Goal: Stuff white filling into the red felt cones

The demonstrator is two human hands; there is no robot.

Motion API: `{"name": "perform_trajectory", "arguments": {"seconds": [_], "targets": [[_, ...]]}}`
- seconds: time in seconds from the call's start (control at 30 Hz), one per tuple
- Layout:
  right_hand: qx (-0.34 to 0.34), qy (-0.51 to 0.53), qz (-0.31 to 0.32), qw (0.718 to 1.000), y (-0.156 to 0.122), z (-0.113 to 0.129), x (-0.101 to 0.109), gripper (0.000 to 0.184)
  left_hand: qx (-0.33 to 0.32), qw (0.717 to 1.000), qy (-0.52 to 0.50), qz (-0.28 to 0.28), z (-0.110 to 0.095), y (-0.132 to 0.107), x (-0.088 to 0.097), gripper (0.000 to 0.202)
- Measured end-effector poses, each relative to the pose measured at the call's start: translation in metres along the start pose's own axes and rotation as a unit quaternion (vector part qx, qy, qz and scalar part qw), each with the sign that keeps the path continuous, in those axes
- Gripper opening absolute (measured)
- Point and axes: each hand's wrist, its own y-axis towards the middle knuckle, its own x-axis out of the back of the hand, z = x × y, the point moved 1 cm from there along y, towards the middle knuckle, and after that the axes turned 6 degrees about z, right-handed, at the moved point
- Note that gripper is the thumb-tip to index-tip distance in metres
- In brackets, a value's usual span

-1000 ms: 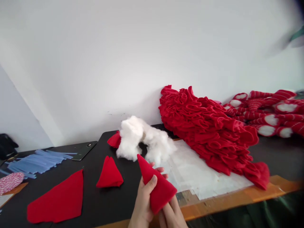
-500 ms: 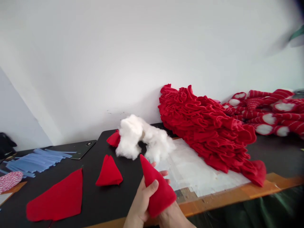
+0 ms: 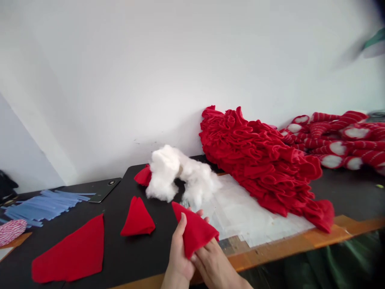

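Note:
My left hand [image 3: 179, 253] and my right hand [image 3: 212, 265] both pinch a folded piece of red felt [image 3: 195, 228] at the table's front edge. Its point tips to the left, just below a wad of white polyester stuffing [image 3: 177, 176]. A small red felt triangle [image 3: 137, 218] lies left of my hands. Farther left is a larger flat red felt piece [image 3: 70, 251]. Another red felt piece [image 3: 143, 176] is partly hidden behind the stuffing.
A ruffled heap of red felt [image 3: 258, 160] rests on translucent plastic sheets [image 3: 249, 212] against the wall. Red-and-white striped stockings [image 3: 337, 138] lie beyond it. Blue strips [image 3: 45, 206], red-and-white twine [image 3: 12, 232] and a dark tablet [image 3: 104, 188] sit at left.
The felt piece has gone from a tall upright cone to a shorter shape tipped left. My hands have come closer together around it.

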Motion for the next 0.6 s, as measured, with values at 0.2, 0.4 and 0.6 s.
{"name": "perform_trajectory", "arguments": {"seconds": [0.2,0.4,0.6], "targets": [[0.026,0.070,-0.022,0.997,0.002,0.006,-0.010,0.048,-0.033,0.995,-0.002,-0.090,-0.002,-0.009,-0.003,0.032],[0.011,0.081,-0.042,0.996,0.030,-0.020,0.002,0.033,-0.178,0.969,0.041,-0.166,-0.052,0.001,0.020,0.010],[-0.151,-0.002,-0.120,0.981,0.081,-0.101,-0.012,0.037,-0.118,0.971,0.195,-0.066,-0.063,0.028,0.000,0.024]]}}
